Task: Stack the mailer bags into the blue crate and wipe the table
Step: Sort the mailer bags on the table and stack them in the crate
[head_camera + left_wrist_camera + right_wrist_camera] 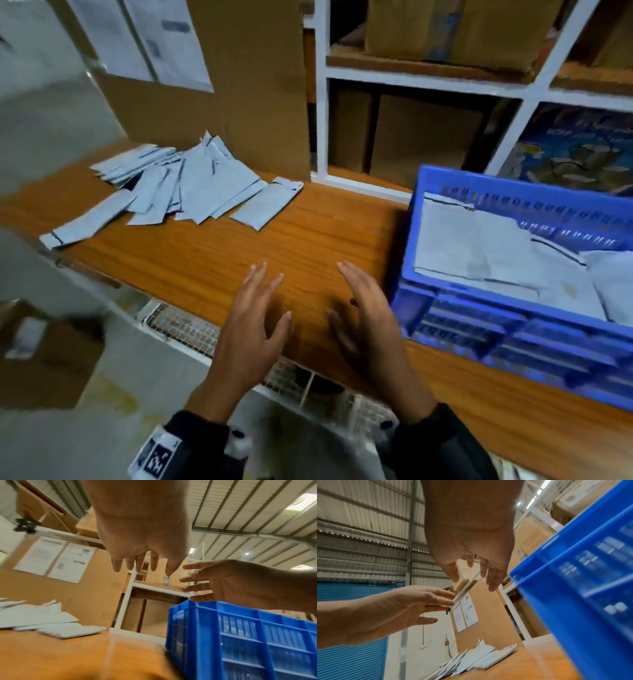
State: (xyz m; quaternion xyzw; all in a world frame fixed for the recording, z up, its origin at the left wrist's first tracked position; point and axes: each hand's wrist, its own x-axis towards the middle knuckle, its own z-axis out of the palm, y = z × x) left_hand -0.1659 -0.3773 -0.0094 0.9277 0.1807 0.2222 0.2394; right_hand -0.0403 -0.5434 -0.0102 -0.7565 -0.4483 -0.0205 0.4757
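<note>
Both hands were empty, fingers spread straight, above the wooden counter (191,253). Left hand (250,329) and right hand (370,318) sat side by side, palms facing each other, just left of the blue crate (479,325). Loose pile of grey mailer bags (185,185) lay at the counter's far left, well apart from the hands. Some bags (486,246) were already inside the crate.
</note>
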